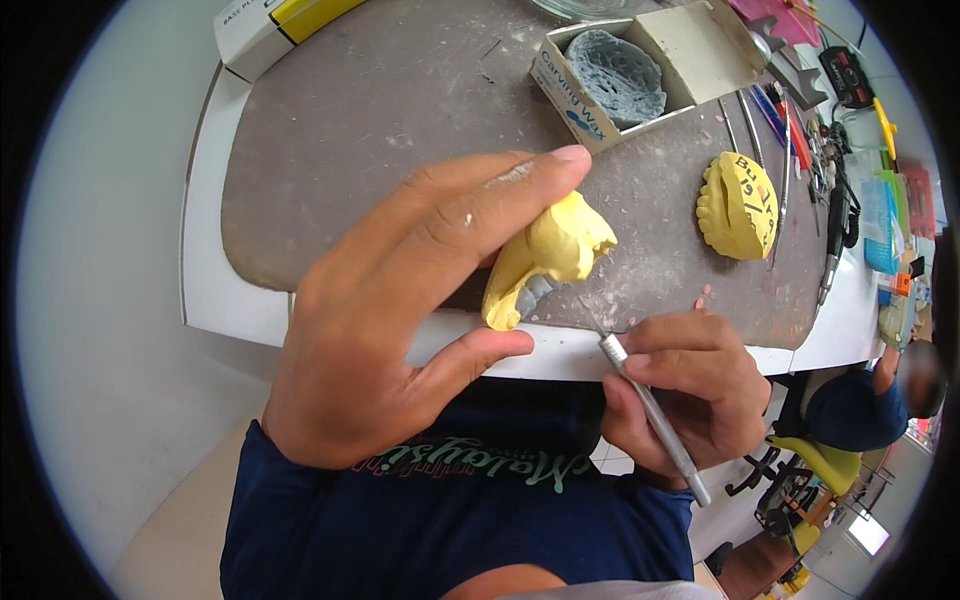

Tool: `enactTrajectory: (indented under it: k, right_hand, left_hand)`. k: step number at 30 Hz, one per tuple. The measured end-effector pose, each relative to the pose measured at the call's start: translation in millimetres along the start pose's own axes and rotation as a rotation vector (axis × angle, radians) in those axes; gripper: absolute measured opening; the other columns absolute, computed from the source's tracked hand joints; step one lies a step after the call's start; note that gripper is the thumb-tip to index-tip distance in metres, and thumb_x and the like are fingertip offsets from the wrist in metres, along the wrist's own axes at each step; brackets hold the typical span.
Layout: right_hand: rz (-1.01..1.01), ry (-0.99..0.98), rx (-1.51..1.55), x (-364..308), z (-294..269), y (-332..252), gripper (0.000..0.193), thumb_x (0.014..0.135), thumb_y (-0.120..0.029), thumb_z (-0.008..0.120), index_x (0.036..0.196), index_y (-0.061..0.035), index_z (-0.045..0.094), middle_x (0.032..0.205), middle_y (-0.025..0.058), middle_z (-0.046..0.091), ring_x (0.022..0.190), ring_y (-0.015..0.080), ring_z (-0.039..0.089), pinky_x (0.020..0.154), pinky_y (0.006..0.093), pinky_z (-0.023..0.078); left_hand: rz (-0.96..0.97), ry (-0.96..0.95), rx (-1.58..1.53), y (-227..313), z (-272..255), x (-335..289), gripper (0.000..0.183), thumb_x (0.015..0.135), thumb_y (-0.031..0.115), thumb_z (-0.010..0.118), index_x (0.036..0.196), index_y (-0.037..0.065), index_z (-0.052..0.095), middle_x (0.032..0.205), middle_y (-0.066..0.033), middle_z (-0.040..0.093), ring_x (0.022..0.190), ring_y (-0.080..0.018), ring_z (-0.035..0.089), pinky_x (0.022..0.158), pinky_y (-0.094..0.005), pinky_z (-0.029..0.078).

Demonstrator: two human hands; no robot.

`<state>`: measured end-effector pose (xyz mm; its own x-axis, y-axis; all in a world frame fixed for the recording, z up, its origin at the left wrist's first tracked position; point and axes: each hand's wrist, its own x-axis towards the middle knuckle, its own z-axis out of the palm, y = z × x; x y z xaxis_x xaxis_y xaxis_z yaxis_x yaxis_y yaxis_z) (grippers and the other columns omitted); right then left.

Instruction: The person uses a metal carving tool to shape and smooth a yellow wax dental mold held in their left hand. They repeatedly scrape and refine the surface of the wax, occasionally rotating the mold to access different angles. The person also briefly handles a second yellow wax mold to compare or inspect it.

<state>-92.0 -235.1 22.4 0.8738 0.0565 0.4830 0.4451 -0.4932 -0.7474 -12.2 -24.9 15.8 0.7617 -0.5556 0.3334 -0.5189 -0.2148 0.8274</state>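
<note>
Cast (562, 243), yellow with a grey patch inside, fills the left hand (375, 300); the right hand (705, 380) pinches a silvery tool (663, 427).

The yellow cast (572, 240) is looking matt and plaster-like, its second, toothed companion (738, 215) equally chalky. The slim knife (655, 420) is gleaming with silvery metal. Matt cardboard is forming the open box (700, 50); the grey wax (615, 78) is showing a rough, webbed surface. The brown mat (380, 110) is appearing dull and scuffed, while soft dark cloth is making up the shirt (450, 530).

Free mat (340, 170) leftward, box (572, 108) beyond left hand (365, 310)
</note>
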Motion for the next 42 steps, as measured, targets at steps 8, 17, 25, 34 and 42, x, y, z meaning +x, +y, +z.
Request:
enactTrajectory:
  k: [8, 17, 25, 34, 42]
  right_hand:
    - [0.000, -0.060, -0.012, 1.1, 0.6, 1.8, 0.028, 0.064, 0.003, 0.085, 0.088, -0.0008, 0.069, 0.081, 0.0137, 0.070, 0.068, 0.0227, 0.070, 0.057, 0.0279, 0.054]
    - [0.004, -0.050, -0.053, 0.6, 1.7, 0.7, 0.028, 0.064, 0.002, 0.085, 0.087, -0.0005, 0.069, 0.080, 0.0139, 0.070, 0.068, 0.0225, 0.070, 0.056, 0.0277, 0.054]
    - [0.006, -0.049, -0.039, 0.8, 1.1, -0.1, 0.026, 0.065, 0.003, 0.084, 0.087, -0.0002, 0.069, 0.080, 0.0147, 0.070, 0.067, 0.0223, 0.070, 0.056, 0.0277, 0.054]
    - [0.034, -0.057, -0.056, -0.2, 0.5, -0.7, 0.026, 0.066, 0.003, 0.084, 0.087, -0.0009, 0.069, 0.081, 0.0142, 0.070, 0.068, 0.0221, 0.070, 0.056, 0.0275, 0.054]
    - [0.036, -0.043, -0.071, 0.0, 1.4, -0.9, 0.026, 0.066, 0.002, 0.084, 0.088, -0.0013, 0.070, 0.082, 0.0133, 0.070, 0.069, 0.0218, 0.070, 0.057, 0.0279, 0.055]
  left_hand:
    - [0.028, -0.012, 0.071, 3.3, 0.3, 2.6, 0.074, 0.071, 0.015, 0.084, 0.136, -0.001, 0.054, 0.130, -0.0214, 0.060, 0.119, -0.0290, 0.062, 0.096, -0.0343, 0.053]
    - [0.056, -0.016, 0.110, 3.9, -0.5, 3.0, 0.072, 0.069, 0.014, 0.084, 0.134, 0.000, 0.056, 0.129, -0.0203, 0.061, 0.117, -0.0294, 0.062, 0.094, -0.0339, 0.053]
    - [0.061, 0.007, 0.088, 4.1, 1.0, 3.0, 0.070, 0.069, 0.015, 0.084, 0.133, 0.001, 0.057, 0.128, -0.0201, 0.061, 0.116, -0.0304, 0.062, 0.095, -0.0352, 0.051]
    - [0.105, 0.018, 0.133, 2.5, 3.3, 3.2, 0.068, 0.069, 0.018, 0.084, 0.131, 0.001, 0.059, 0.129, -0.0192, 0.062, 0.116, -0.0299, 0.061, 0.095, -0.0360, 0.051]
    - [0.105, 0.025, 0.133, 0.9, 4.2, 2.0, 0.069, 0.070, 0.018, 0.084, 0.132, 0.002, 0.058, 0.128, -0.0189, 0.062, 0.115, -0.0297, 0.062, 0.095, -0.0356, 0.051]
